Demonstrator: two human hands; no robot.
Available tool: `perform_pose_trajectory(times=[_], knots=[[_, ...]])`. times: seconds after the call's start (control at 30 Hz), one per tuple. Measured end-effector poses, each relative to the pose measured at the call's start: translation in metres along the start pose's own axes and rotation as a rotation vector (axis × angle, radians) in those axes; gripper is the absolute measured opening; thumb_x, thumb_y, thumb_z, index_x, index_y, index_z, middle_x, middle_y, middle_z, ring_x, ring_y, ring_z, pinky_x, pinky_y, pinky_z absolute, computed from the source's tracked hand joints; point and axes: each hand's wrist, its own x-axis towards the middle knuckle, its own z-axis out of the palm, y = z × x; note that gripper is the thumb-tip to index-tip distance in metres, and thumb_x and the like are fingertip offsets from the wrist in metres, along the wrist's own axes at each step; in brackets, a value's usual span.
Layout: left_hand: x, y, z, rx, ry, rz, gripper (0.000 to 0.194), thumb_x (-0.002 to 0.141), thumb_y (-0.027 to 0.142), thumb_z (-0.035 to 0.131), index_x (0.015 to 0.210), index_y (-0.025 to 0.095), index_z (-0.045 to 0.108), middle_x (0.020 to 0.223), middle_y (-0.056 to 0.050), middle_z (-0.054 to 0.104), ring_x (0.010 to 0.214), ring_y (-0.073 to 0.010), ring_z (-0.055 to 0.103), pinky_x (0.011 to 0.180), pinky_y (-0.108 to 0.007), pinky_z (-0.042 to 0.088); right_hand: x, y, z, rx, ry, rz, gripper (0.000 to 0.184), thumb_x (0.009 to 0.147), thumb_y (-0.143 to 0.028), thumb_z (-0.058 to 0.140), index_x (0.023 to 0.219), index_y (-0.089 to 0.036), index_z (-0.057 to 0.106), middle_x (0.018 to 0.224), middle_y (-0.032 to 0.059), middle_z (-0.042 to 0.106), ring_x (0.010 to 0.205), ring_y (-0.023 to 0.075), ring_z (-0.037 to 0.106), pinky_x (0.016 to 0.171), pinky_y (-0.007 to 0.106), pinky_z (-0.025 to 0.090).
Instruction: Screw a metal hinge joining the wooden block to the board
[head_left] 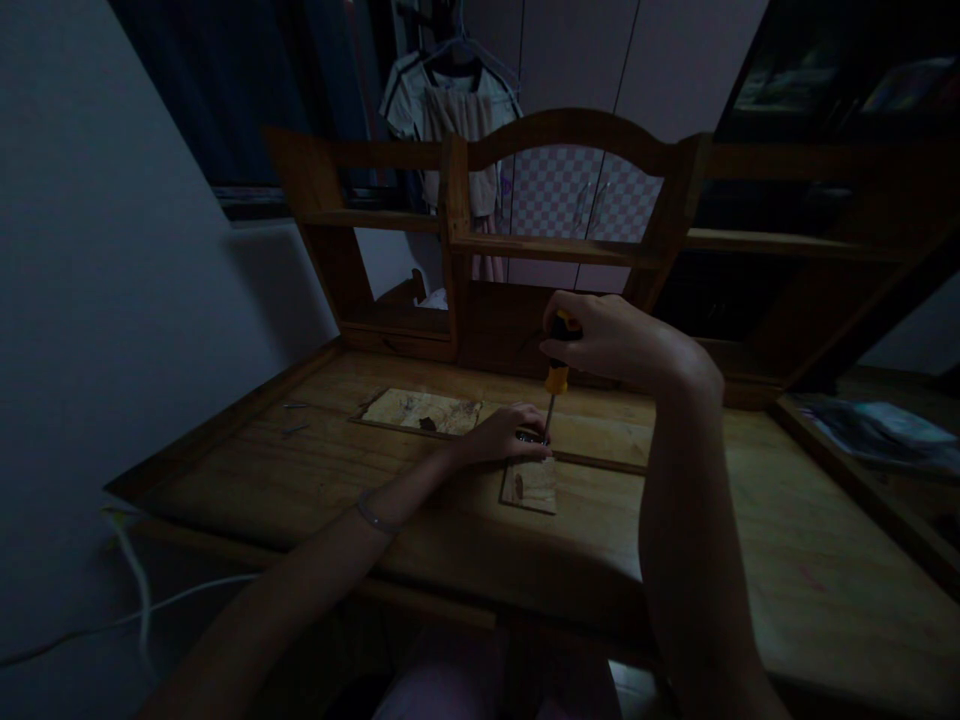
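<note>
The right hand (600,335), before the desk hutch (574,126) and over patterned boards (529,488), grips a yellow-and-black screwdriver (556,380), angled down to a hinge-like metal piece (528,438) that the left hand (499,435) appears to pinch. Straight, steady pressure should work best. The hutch's lower right compartment (817,310) is too dark to read.
</note>
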Motion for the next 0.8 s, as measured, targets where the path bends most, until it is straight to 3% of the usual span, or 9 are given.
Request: perform_pose_trajectory(times=[0.37, 0.8], knots=[[0.0003, -0.0013, 0.0012, 0.036, 0.004, -0.003, 0.024, 0.079, 0.037, 0.074, 0.092, 0.017, 0.071, 0.097, -0.007, 0.066, 0.095, -0.0194, 0.062, 0.086, -0.03, 0.046, -0.0004, -0.0025, -0.0007, 0.008, -0.009, 0.022, 0.03, 0.085, -0.045, 0.056, 0.101, -0.021, 0.061, 0.094, 0.009, 0.066, 0.082, 0.0223, 0.06, 0.069, 0.031, 0.04], [0.0005, 0.0008, 0.0005, 0.019, 0.002, -0.01, 0.024, 0.079, 0.037, 0.074, 0.092, 0.018, 0.071, 0.098, -0.006, 0.066, 0.093, -0.0185, 0.062, 0.085, -0.029, 0.046, -0.0008, -0.0033, -0.0014, 0.004, -0.011, 0.017, 0.026, 0.083, -0.037, 0.056, 0.102, -0.02, 0.062, 0.091, 0.0082, 0.068, 0.079, 0.021, 0.062, 0.068, 0.029, 0.042]])
